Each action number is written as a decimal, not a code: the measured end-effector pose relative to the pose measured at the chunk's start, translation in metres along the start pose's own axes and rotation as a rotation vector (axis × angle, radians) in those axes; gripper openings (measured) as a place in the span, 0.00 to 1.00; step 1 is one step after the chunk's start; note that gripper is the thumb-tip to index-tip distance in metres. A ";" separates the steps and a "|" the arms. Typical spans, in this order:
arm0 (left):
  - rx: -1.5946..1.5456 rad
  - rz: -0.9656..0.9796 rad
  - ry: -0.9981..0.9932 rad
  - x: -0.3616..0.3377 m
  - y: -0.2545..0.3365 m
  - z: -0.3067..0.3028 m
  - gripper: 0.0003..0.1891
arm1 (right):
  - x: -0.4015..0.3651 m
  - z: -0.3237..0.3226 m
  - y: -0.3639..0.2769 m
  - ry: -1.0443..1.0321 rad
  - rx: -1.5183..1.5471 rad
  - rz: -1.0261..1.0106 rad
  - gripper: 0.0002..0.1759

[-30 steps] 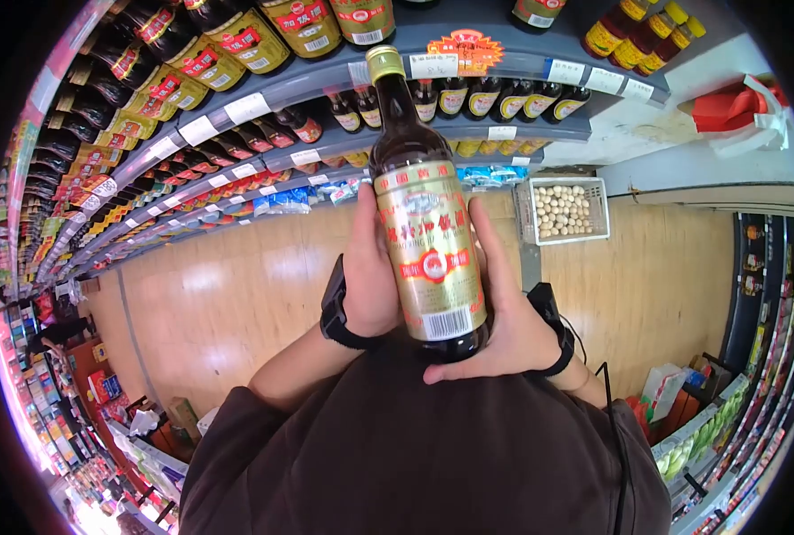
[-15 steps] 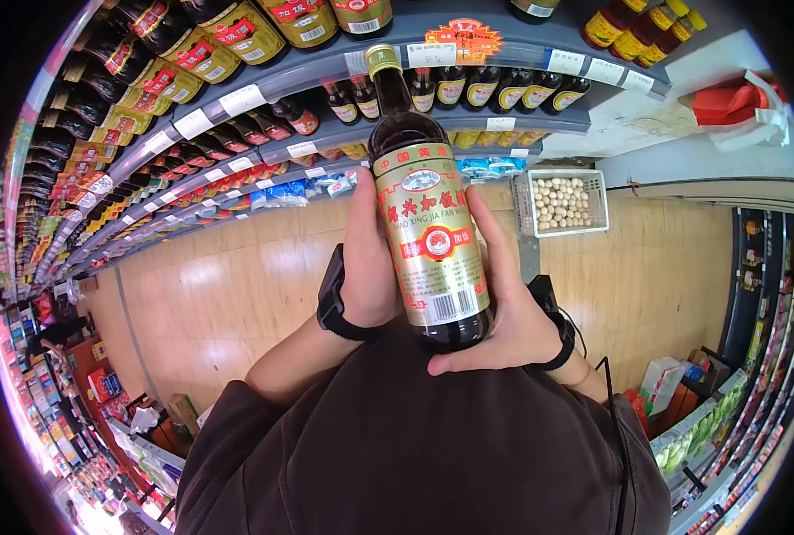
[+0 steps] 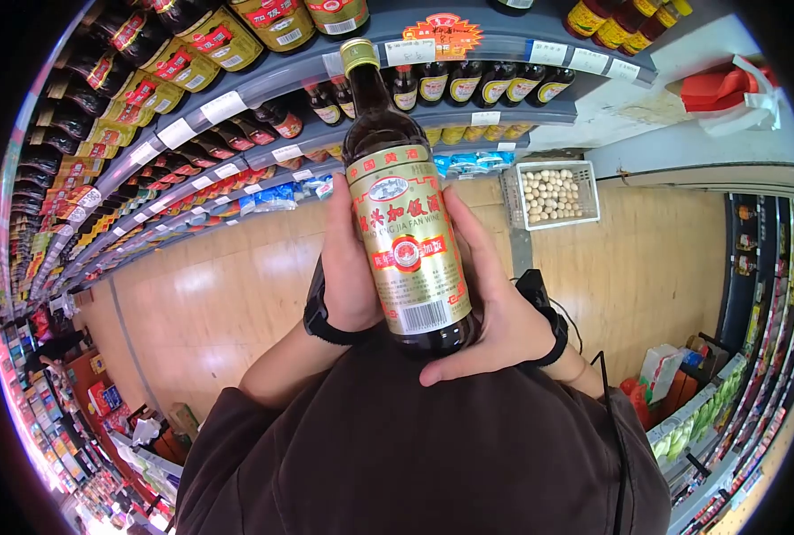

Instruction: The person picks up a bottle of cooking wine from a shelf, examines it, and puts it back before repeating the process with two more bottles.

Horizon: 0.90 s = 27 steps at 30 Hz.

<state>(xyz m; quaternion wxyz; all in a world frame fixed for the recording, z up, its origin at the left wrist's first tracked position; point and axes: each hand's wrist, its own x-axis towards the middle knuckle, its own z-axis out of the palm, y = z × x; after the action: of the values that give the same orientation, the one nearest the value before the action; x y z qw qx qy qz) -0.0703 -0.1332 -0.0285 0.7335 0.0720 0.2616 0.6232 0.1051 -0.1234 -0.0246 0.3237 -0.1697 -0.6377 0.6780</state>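
A dark glass bottle (image 3: 409, 241) with a gold and red label and a gold cap is held between my two hands, its neck pointing up and slightly left toward the shelves. My left hand (image 3: 351, 267) presses against the bottle's left side, fingers partly hidden behind it. On the right side, my right hand (image 3: 495, 308) wraps round the lower part, with the thumb below the base. The label and barcode face me. Both wrists carry black straps.
Curved shelves (image 3: 263, 85) of bottles and packets run across the front and left. A white crate (image 3: 557, 194) of round, egg-like items stands on the wooden floor (image 3: 210, 285) beyond my right hand. More shelves (image 3: 753, 339) line the right. A red bag (image 3: 722, 94) lies at upper right.
The bottle and both hands have shifted slightly left in view, and the bottle leans a little more to the left. The shelves and crate have also shifted left. Both hands keep their hold.
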 end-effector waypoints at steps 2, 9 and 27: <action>0.016 -0.004 0.046 -0.001 0.000 0.002 0.34 | -0.001 -0.001 -0.002 -0.004 0.029 0.018 0.82; 0.128 0.065 0.014 0.000 -0.002 -0.004 0.36 | -0.001 -0.003 0.002 0.037 0.332 0.112 0.67; 0.726 0.301 -0.065 0.007 -0.007 -0.003 0.34 | -0.001 0.004 0.018 0.248 0.109 0.170 0.54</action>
<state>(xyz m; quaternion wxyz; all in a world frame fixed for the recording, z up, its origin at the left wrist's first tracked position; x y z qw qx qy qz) -0.0650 -0.1287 -0.0359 0.5686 0.3838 0.4281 0.5883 0.0992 -0.1265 -0.0419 0.3503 -0.2877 -0.5385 0.7103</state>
